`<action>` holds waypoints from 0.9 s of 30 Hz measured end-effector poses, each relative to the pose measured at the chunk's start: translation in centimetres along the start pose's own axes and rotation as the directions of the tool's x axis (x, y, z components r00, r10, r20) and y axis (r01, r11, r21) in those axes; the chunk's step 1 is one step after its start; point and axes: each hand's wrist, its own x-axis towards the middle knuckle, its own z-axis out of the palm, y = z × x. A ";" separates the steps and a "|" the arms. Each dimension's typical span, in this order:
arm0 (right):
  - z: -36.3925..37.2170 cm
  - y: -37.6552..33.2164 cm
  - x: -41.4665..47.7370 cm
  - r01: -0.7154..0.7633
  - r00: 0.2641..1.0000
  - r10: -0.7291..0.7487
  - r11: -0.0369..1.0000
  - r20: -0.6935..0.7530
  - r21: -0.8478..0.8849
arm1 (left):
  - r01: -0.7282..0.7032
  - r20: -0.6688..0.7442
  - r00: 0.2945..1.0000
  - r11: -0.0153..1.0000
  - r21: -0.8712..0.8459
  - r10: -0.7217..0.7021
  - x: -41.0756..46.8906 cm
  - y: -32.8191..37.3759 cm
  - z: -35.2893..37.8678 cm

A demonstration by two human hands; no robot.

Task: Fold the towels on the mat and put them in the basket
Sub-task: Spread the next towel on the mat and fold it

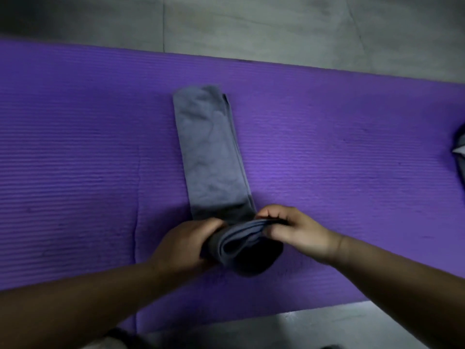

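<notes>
Presently, a purple ribbed mat (75,147) lies across a grey tiled floor (251,26) and fills most of the view from side to side. A faint crease runs down it left of centre.

Left hand (186,244): fingers are curled round the near end of the towel, gripping it from the left. The forearm reaches in from the lower left corner.

Grey towel (208,152): folded into a long narrow strip and lying flat on the mat at centre, its far end pointing away from the person and leaning slightly left. Several layered edges show along its right side. The near end is raised off the mat and bent back toward the person (the layers fan open there, with dark shadow beneath).

Right hand (294,230): pinches the same raised end from the right, fingers curled over its top edge and thumb on the nearer side. The forearm enters from the lower right. Only the bunched end separates the two hands.

Second cloth (459,152): dark grey with a paler patch, on the mat at the far right, well apart from the towel. The frame edge cuts it off, so its shape cannot be told.
</notes>
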 end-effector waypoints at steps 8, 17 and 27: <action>1.6 1.1 0.0 -0.050 0.983 0.094 0.964 0.158 -0.262 | 0.317 0.031 0.936 0.807 -0.498 -0.349 -1.3 -2.1 -1.7; 1.7 1.6 7.2 -0.078 0.966 -0.014 0.937 -0.260 -0.340 | 0.358 -0.169 0.873 0.837 -0.413 -0.457 2.3 -3.1 -3.0; 0.2 0.6 9.6 -0.329 0.894 0.045 0.742 -0.446 -0.584 | -0.327 0.188 0.942 0.632 0.702 0.278 1.9 -5.5 -4.3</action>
